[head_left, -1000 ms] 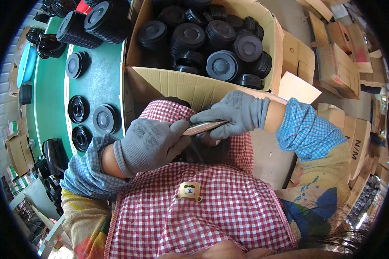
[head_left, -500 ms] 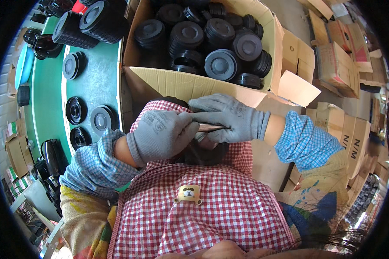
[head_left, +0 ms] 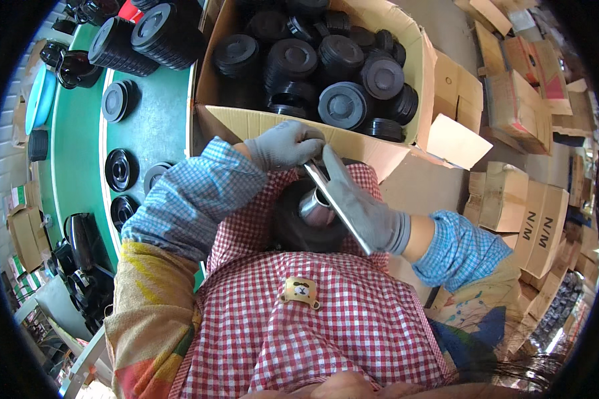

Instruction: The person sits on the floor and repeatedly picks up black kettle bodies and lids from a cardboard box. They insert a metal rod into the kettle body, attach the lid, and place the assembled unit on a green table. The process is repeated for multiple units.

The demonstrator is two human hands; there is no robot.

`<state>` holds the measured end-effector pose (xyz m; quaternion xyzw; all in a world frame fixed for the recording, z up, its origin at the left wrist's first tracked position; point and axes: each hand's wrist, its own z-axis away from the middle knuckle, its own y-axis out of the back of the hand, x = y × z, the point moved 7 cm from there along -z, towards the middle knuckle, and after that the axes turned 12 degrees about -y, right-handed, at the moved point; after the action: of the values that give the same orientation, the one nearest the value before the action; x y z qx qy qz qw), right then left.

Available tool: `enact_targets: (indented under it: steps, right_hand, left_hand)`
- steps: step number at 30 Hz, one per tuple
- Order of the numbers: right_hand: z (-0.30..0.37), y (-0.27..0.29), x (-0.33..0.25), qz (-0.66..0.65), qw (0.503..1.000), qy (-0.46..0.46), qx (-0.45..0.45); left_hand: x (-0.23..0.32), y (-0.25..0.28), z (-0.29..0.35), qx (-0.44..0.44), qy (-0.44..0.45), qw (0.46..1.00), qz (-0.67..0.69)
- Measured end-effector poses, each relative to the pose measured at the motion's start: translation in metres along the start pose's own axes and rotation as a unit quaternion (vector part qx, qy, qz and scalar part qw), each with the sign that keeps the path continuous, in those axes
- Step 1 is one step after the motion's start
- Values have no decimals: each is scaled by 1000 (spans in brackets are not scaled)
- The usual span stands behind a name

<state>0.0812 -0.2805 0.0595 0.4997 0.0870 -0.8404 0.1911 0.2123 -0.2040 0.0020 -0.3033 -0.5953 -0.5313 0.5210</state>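
A thin silvery metal piece [head_left: 341, 211] shows edge-on, slanting from upper left down to the right above my lap. My left hand [head_left: 287, 145], in a grey glove, is closed with its fingertips at the upper end of the piece. Along its right side lies my gloved right hand [head_left: 368, 211], holding it against the palm with the fingers stretched upward; the thumb is hidden. Below both hands a shiny metal cylinder [head_left: 316, 207] sticks up from a dark round thing [head_left: 289, 223] on my red checked apron. What that dark thing is, I cannot tell.
An open cardboard box [head_left: 253, 118] full of black round lids stands just ahead. On the green table [head_left: 160, 126] at left are stacked lids [head_left: 168, 34], single lids [head_left: 118, 169] and a black jug [head_left: 80, 68]. Closed cartons [head_left: 542, 219] stand at right.
My left hand has moved up and away from my lap. My right hand has turned and dropped, tilting the metal piece steeply. The metal cylinder beneath is now in plain view.
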Motion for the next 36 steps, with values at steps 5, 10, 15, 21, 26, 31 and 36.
enact_targets:
  steps: [5, 10, 15, 21, 26, 31, 36]
  right_hand:
    - [-5, 8, 0, 67, 994, 67, -47]
    - [-24, 11, 6, -190, 965, -65, -167]
    - [-35, 25, 11, -29, 984, -92, -152]
    - [-69, 29, -41, 163, 944, 284, -48]
    - [-104, 7, -23, 75, 926, 325, -174]
    - [-62, 39, 24, 150, 937, 290, 127]
    - [6, 43, 9, 368, 901, 166, 158]
  left_hand:
    - [89, 46, 61, 297, -275, 884, -234]
    - [191, -74, 75, 77, -436, 847, -295]
    - [156, -122, 38, 102, -336, 881, -318]
    - [146, -127, 32, 106, -300, 889, -328]
    - [138, -108, 32, 129, -299, 915, -239]
    - [134, -71, 70, 150, -459, 875, -20]
    - [116, -37, 81, 93, -464, 815, 334]
